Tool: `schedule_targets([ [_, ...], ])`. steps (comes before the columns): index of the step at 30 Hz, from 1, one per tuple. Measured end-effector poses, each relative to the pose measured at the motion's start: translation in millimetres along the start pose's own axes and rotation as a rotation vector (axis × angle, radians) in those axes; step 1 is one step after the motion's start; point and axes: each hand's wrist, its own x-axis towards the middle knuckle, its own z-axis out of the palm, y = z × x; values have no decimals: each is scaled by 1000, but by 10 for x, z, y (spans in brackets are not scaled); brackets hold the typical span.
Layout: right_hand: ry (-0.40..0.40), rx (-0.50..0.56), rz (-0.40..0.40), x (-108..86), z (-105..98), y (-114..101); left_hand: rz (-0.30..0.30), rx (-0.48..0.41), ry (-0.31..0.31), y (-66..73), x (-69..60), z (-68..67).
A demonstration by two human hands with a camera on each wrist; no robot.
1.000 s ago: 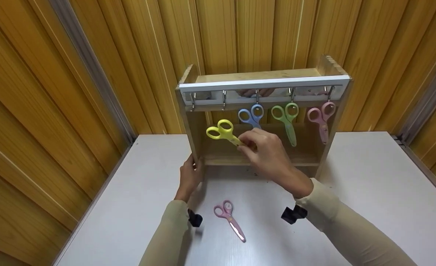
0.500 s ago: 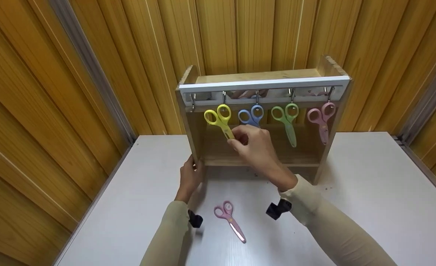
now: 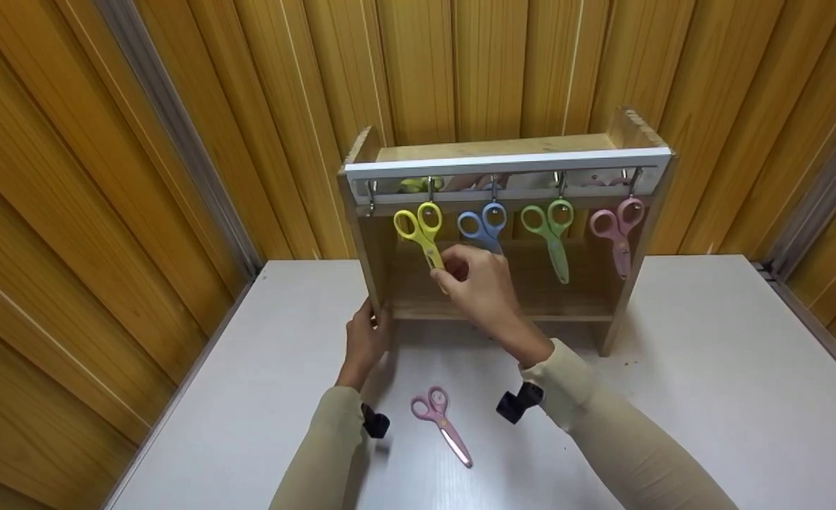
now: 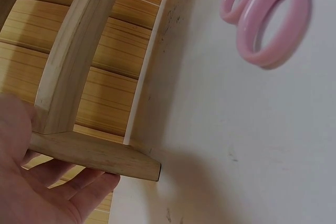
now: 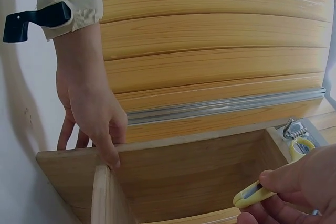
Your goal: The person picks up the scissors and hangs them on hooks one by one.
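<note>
Yellow scissors (image 3: 422,241) hang handles up, one ring at the second hook (image 3: 431,187) from the left. My right hand (image 3: 480,287) pinches them by the blade end, seen closer in the right wrist view. Whether the ring fully sits on the hook is hard to tell. With thumb inside and fingers outside, my left hand (image 3: 365,343) grips the low left side panel of the wooden rack (image 3: 366,262). To the right hang blue scissors (image 3: 487,228), partly behind my right hand, then green scissors (image 3: 554,244) and pink scissors (image 3: 620,241).
Another pair of pink scissors (image 3: 443,425) lies on the white table (image 3: 248,397), in front of the rack between my forearms. The leftmost hook (image 3: 371,197) bears nothing. Wood-patterned panels (image 3: 489,64) stand behind and at both sides.
My right hand has moved left, swinging the yellow scissors from a slant to more upright, and their ring has come up to the second hook. My left hand stays on the rack.
</note>
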Motion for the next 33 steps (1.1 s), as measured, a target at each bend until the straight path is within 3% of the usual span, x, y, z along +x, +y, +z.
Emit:
schedule_targets([
  [4, 12, -8, 12, -1, 35, 34, 6, -4, 5, -4, -4, 2],
  [12, 41, -15, 4, 12, 85, 96, 89, 5, 29, -38, -20, 1],
  [33, 67, -35, -19, -29, 195, 232, 85, -19, 26, -39, -11, 5],
])
